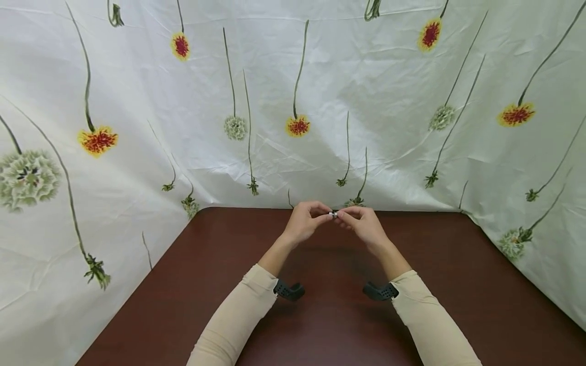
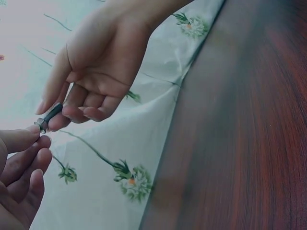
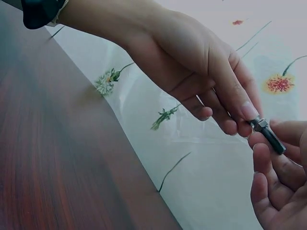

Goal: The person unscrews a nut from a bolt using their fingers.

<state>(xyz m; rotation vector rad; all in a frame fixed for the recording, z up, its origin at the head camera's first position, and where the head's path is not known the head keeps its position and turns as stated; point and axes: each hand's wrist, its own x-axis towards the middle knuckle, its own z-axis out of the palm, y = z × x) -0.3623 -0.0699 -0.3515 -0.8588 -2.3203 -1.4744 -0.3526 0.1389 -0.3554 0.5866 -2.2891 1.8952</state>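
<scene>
A small dark threaded bolt (image 3: 275, 141) with a silvery hex piece (image 3: 261, 125) near one end is held up between both hands, above the far edge of the table in the head view. My left hand (image 1: 302, 222) pinches the hex end between thumb and fingertips. Thumb and fingers of my right hand (image 1: 364, 227) hold the threaded shank from the other side. In the left wrist view the bolt (image 2: 54, 111) slants between the two sets of fingertips. The fingertips partly hide both its ends.
Below the hands stretches a dark red-brown wooden table (image 1: 329, 325). A pale cloth (image 1: 389, 91) printed with flowers hangs behind it and along both sides. Dark straps (image 1: 289, 291) sit at both wrists, over beige sleeves (image 1: 242, 310).
</scene>
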